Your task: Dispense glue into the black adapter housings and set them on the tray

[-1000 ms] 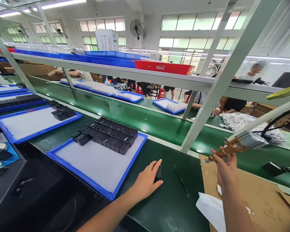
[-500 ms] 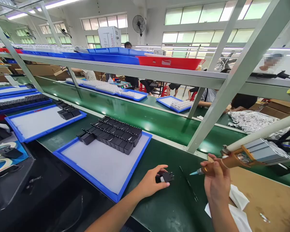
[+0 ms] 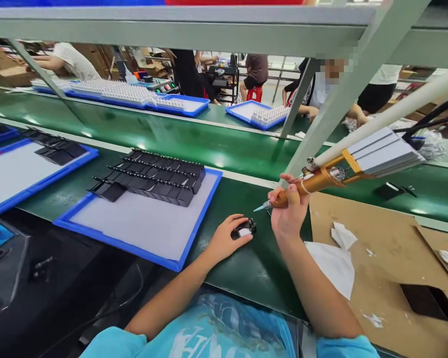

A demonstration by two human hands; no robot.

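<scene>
My left hand [image 3: 224,237] rests on the green bench and pinches a small black plastic part [image 3: 245,228] between thumb and fingers. Just to its right, my right hand [image 3: 289,211] is wrapped around an orange dispensing gun [image 3: 317,181] whose pale needle tip [image 3: 259,208] points down-left, a short gap above the black part. A white tube and black cables run from the gun's grey rear block [image 3: 381,154] up to the right.
A blue tray [image 3: 149,223] with rows of several black parts lies left of my hands; another blue tray [image 3: 18,171] further left. Brown cardboard [image 3: 381,248] with white paper scraps [image 3: 330,261] lies to the right. A metal shelf post [image 3: 313,119] rises behind. People work across the far conveyor.
The view tilted down and closer. My left hand drew the black part nearer and gripped it; my right hand swung the gun left, bringing the tip close above the part.
</scene>
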